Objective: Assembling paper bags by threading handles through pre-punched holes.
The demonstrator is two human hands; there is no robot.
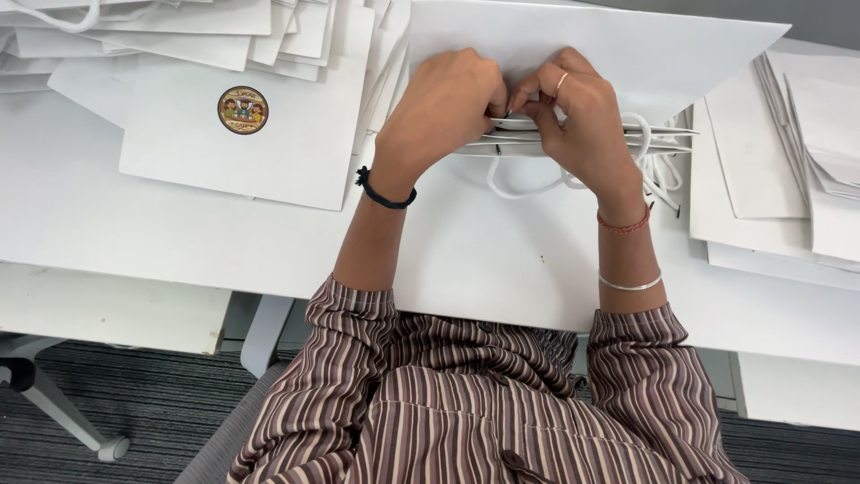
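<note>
White tabletop (72, 206) filled most of the view, with grey striped carpet (161, 403) and a chair base (54, 403) below its near edge. At the middle of the table lay a flat white paper bag (484, 260), its mouth turned away from the person and its white cord handles (658, 161) spilling out to the right.

Both hands met at the bag's top edge. The left hand (443, 108) was curled into a loose fist, knuckles up, its fingertips pressed down on the folded rim. The right hand (582, 116), wearing 1 ring, pinched the same rim between thumb and forefinger, just beside and touching the left. The bag's body stretched from under the hands back toward the person's striped shirt (466, 403), between the 2 forearms.

Left of the hands lay another white bag (269, 152) carrying a round brown sticker (243, 109), overlapping a heap of more white bags (179, 36) at the far left. A second stack of flat white bags (788, 170) sat to the right, near the cord handles.
</note>
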